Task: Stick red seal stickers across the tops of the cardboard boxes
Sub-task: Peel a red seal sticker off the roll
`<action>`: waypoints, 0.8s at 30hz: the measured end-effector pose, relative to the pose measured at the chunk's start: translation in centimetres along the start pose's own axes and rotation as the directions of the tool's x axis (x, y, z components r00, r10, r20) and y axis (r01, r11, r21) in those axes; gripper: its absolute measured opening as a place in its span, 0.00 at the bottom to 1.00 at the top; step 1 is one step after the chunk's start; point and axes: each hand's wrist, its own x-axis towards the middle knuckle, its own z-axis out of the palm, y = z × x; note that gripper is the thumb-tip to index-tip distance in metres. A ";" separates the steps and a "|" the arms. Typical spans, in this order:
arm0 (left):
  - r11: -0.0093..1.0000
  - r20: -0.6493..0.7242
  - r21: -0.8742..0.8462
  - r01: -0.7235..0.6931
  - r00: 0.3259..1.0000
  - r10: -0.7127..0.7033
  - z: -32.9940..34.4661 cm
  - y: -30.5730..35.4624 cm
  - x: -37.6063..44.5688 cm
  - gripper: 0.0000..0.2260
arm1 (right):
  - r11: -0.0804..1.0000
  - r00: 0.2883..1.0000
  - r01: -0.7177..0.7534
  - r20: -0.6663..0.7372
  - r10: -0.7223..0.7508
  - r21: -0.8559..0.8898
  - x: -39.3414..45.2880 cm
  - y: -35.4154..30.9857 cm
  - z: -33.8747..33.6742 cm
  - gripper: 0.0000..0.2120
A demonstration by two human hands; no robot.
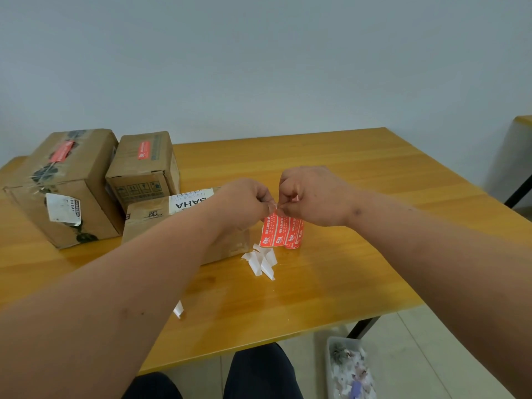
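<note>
Grey plastic bin (pixel 334 367) on the tiled floor at lower right holds crumpled paper scraps, white and purplish; contents too blurred to tell further. Three brown cardboard boxes on the yellow wooden table (pixel 345 174): large taped box (pixel 63 185) at far left with a red seal sticker (pixel 62 151) across its top, smaller box (pixel 144 165) just beside it with its own red sticker (pixel 143 149) on top, and a third flat box (pixel 175 214) with a white printed label nearer the person, partly hidden by the left forearm. Left hand (pixel 244 201) and right hand (pixel 311 194) meet fingertip to fingertip, both pinched on the top edge of a red sticker strip (pixel 273 230) hanging off the red sticker roll (pixel 293 234), which stands on the table. White backing paper scraps (pixel 262 262) lie just in front of the roll, one more (pixel 178 309) near the left forearm. Plain pale wall behind; second table edge at far right.
</note>
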 end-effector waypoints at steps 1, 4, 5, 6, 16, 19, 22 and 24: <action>1.000 0.003 -0.001 0.001 1.000 -0.001 0.0 0.1 0.0 0.05 | 1.000 1.000 -0.007 0.001 0.007 0.005 0.0 0.0 0.0 0.09; 1.000 -0.010 0.015 0.000 1.000 0.000 -0.2 0.3 -0.1 0.06 | 0.999 0.999 -0.040 0.014 0.039 0.017 0.0 0.2 -0.2 0.06; 1.000 -0.020 0.016 -0.002 1.000 0.003 -0.3 0.5 -0.1 0.06 | 0.998 0.998 -0.055 0.016 0.055 0.014 0.1 0.3 -0.3 0.06; 1.000 -0.029 0.015 -0.006 1.000 0.006 -0.3 0.6 -0.1 0.06 | 0.998 0.998 -0.068 0.017 0.068 0.008 0.2 0.3 -0.4 0.08; 0.997 -0.078 -0.072 -0.016 0.997 0.011 -0.3 0.1 -0.4 0.06 | 0.993 0.992 -0.107 0.059 0.110 -0.044 0.5 0.3 -0.6 0.10; 0.999 -0.048 0.040 -0.003 0.999 0.005 -0.3 0.2 -0.3 0.08 | 0.994 0.993 -0.099 0.055 0.101 -0.045 0.3 0.1 -0.5 0.12; 0.999 -0.001 0.051 0.020 1.000 -0.020 -0.4 0.4 -0.2 0.05 | 0.994 0.995 -0.086 0.045 0.089 -0.062 0.3 0.0 -0.4 0.15; 0.999 0.034 0.032 0.032 0.999 -0.033 -0.5 0.5 -0.2 0.06 | 0.995 0.996 -0.077 0.043 0.081 -0.070 0.2 -0.1 -0.3 0.15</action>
